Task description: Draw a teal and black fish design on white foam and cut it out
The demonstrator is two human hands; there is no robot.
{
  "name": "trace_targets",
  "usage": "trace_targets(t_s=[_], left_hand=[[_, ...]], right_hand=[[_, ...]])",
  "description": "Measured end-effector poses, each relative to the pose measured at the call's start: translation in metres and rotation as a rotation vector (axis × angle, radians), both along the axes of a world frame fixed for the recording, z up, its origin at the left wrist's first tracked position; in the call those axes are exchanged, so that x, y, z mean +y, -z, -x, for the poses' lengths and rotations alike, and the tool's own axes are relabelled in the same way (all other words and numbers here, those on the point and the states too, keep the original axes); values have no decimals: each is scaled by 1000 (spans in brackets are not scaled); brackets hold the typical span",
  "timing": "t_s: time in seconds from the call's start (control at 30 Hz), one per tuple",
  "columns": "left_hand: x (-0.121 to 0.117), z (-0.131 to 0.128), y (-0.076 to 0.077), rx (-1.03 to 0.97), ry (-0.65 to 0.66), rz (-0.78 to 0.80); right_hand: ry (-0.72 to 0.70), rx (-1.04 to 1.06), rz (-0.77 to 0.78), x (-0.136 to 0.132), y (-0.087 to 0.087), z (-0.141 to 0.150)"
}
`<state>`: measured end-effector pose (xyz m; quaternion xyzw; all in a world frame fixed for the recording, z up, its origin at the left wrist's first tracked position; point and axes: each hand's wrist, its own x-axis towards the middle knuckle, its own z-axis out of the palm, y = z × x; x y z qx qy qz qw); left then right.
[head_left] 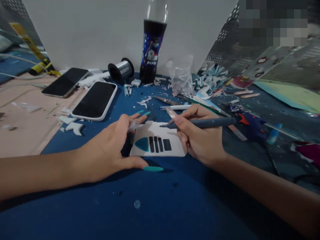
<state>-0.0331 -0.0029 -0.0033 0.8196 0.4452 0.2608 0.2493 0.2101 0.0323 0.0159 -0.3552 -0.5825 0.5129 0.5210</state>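
A small white card (162,140) lies on the blue table cover, bearing a teal wedge and several black bars. My left hand (112,150) rests at the card's left edge, long teal-nailed fingers spread across its top and thumb along its bottom, pinning it flat. My right hand (197,136) is closed round a dark grey pen (200,123). The pen lies nearly level, its tip over the card's upper right part.
Two dark-screened phones (96,99) (65,82) lie at the left. A Pepsi bottle (151,50), a wire spool (121,70) and a plastic bag (181,76) stand behind. Paper scraps, scissors (166,100), a white pen (176,107) and a glue gun (252,125) clutter the right.
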Motion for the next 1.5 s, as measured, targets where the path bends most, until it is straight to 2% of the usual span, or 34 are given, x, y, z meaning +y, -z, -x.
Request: trace_targets(t_s=[0.17,0.4,0.63,0.77,0.9,1.07,1.27,1.37,1.5], left_hand=[[-2,-1,-8,94,75,-62],[-1,2,-2,121,161,-213],[-3,-1,-7,126,196,-272],[-4,-2,-8,97,203,-278],[-7,-3,-6,82,111,-216],[-8,-5,-5,64,-34,-38],[-4,-5,3,-79,-42,99],[-1,-2,7,-87,-45,168],[1,1,2,-94,7,217]], right_hand=[[-85,97,-35,-10,-11,0],[-306,146,42,-25,-14,4],[-387,108,82,-27,-11,6],[-385,115,96,-28,-11,6],[-351,152,64,-19,-12,3],[-187,84,37,-2,-13,-2],[-213,31,88,7,-5,4],[-235,21,94,12,-2,6],[-292,-51,53,13,-3,4]])
